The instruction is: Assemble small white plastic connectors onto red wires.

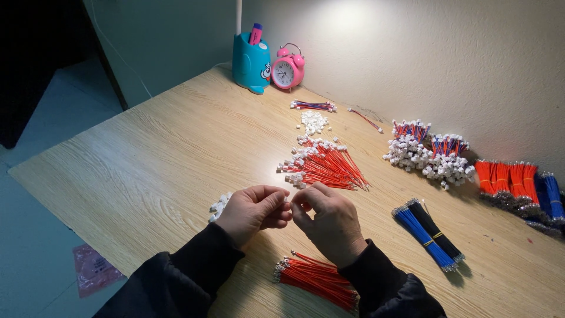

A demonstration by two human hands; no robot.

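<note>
Seemingly midway through the work, the head view shows both hands meeting over the bench (147,159): the left hand (254,211) and right hand (329,224) pinch fingertip to fingertip around something small and pale, probably a white connector (289,203), though it is too small to tell for sure. Both sets of fingers are clenched on it, not released. Just beyond the hands lies a fanned pile of red wires already tipped with white connectors (323,165), which I judge to be finished pieces. Near the wrists sits a bundle of bare red wires (315,277), seemingly not yet fitted, and a few loose connectors (219,206) lie beside the left hand. More orange bundles (506,179) wait at the far right, so plenty appears left to do.
</note>
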